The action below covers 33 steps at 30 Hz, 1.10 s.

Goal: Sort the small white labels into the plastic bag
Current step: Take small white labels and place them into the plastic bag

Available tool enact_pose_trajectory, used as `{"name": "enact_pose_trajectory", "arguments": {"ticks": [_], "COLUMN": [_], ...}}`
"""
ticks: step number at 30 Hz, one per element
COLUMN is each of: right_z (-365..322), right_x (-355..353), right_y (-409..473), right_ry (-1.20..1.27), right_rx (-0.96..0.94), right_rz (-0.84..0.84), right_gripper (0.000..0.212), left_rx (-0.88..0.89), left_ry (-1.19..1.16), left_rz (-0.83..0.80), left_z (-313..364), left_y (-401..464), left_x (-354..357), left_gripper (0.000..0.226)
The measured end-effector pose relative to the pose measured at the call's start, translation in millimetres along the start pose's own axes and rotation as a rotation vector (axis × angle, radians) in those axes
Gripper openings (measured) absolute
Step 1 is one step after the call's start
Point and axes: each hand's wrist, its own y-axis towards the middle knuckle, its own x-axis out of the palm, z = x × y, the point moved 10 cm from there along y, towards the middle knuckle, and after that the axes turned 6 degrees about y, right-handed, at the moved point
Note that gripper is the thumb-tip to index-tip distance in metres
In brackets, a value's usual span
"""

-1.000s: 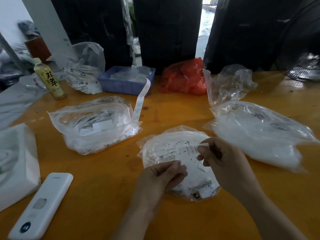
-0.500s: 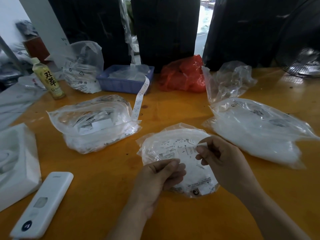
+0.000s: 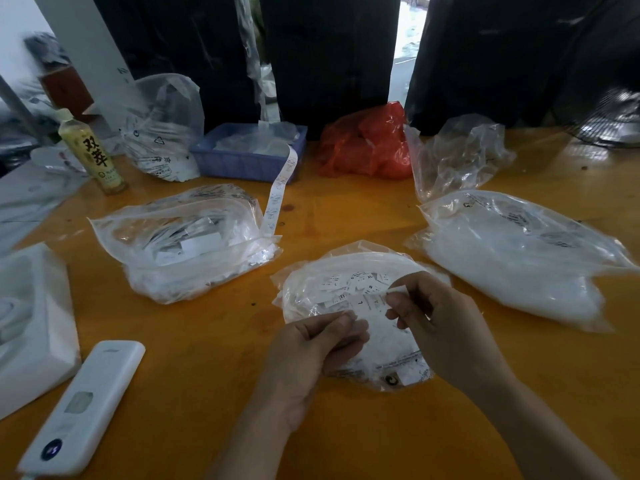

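1. One remote (image 3: 83, 407) lies nearest, at the table's (image 3: 207, 358) left.
2. Two hands work over one bag (image 3: 349, 289) of labels (image 3: 360, 282): left hand (image 3: 311, 355) curled, pinching its edge; right hand (image 3: 440, 327) pinching one label (image 3: 372, 301).
3. Two fuller bags flank it.
4. Farthest: one bottle (image 3: 90, 152), one blue tray (image 3: 249, 154), one red bag (image 3: 367, 142).

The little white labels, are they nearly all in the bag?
Some labels already lie in the plastic bag. The right hand pinches one label over it; the left hand holds the bag's edge. How many remain is unclear.
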Motion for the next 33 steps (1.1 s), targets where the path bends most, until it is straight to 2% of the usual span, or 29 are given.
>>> {"name": "enact_pose_trajectory", "arguments": {"ticks": [3,7,10,13,15,19,20,22,28,33], "right_z": [4,10,10,11,11,15,16,15,11,1], "right_x": [3,8,12,15,17,23,23,19,13,6], "right_y": [-1,-1,-3,-2,0,5,6,8,8,7], "right_ry": [0.005,-0.031,-0.082,-0.119,-0.141,-0.124,-0.128,-0.134,-0.139,-0.092], "right_rx": [0.015,0.036,0.025,0.017,0.016,0.092,0.095,0.087,0.053,-0.011], "right_rz": [-0.012,-0.047,-0.079,-0.101,-0.103,-0.146,-0.148,-0.120,-0.026,0.067], "right_gripper": [0.017,0.014,0.023,0.009,0.013,0.019,0.016,0.006,0.007,0.009], "left_rx": [0.003,0.023,0.027,0.034,0.046,0.065,0.062,0.059,0.049,0.032], "left_ry": [0.004,0.047,0.081,0.134,0.158,0.187,0.194,0.208,0.193,0.158], "left_rz": [0.009,0.011,0.023,0.027,0.011,-0.021,-0.023,-0.022,-0.026,-0.037], "left_z": [0,4,4,3,4,6,6,5,5,3], "left_y": [1,0,1,1,0,0,0,1,2,3], "left_x": [-2,-2,-3,-3,-1,1,0,-1,-1,1], "left_gripper": [0.021,0.019,0.020,0.020,0.020,0.035,0.035,0.030,0.021,0.025]}}
